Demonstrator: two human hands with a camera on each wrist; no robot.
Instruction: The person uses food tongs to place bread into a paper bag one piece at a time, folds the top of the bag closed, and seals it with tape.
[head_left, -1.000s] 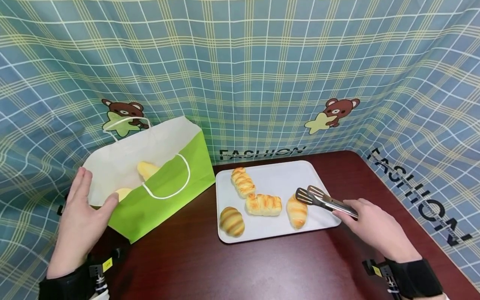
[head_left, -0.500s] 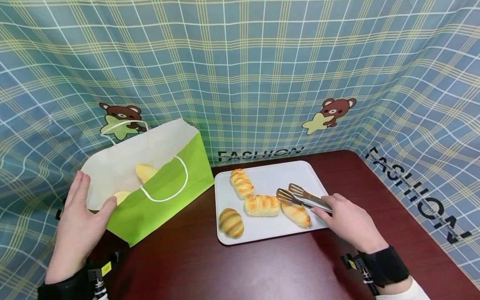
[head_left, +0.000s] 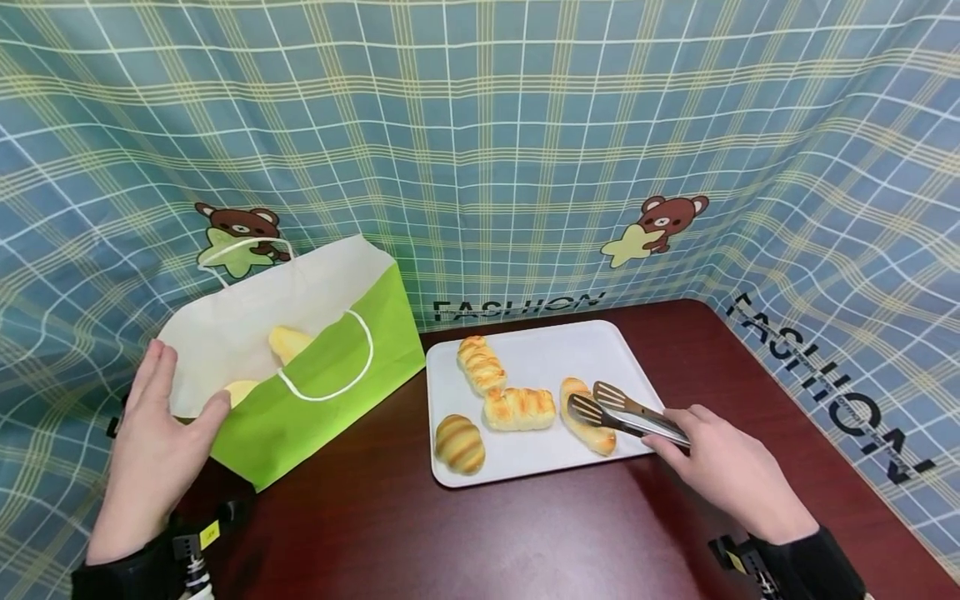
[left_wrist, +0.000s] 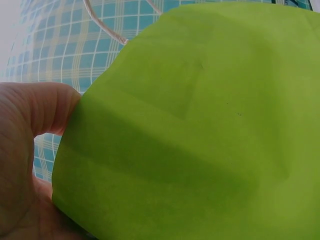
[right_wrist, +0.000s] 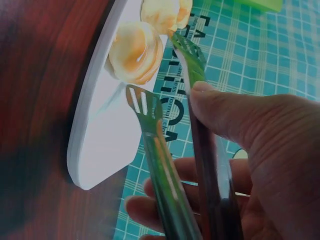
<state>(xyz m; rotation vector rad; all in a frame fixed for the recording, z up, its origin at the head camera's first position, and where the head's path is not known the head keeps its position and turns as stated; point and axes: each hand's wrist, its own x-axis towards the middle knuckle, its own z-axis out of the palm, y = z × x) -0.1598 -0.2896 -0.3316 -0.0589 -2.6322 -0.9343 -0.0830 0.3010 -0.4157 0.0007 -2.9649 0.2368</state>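
Observation:
My right hand [head_left: 723,467] holds metal tongs [head_left: 651,422] with slotted tips, thumb on one arm and fingers by the other. The tongs' arms stand apart; one tip overlaps a long striped bread roll [head_left: 576,390], the other is just right of it. The roll lies slanted on the white tray [head_left: 547,350]. My left hand [head_left: 153,458] is at the left side of a green paper bag [head_left: 322,425], fingers extended and thumb spread. In the left wrist view its thumb [left_wrist: 52,105] touches the bag's edge. Two pale yellow pieces, one a long piece [head_left: 288,342], show inside the bag.
On the tray's left half lie a golden twisted bread [head_left: 482,364], another golden bread [head_left: 521,409] and a round striped bun [head_left: 460,443]. The dark wooden table [head_left: 480,542] carries tray and bag. A checked cloth [head_left: 510,167] hangs behind and to the right.
The tongs first went left over the roll, then came back slightly right and lower. The roll has turned to a slant and looks narrower. My left hand has stayed at the bag.

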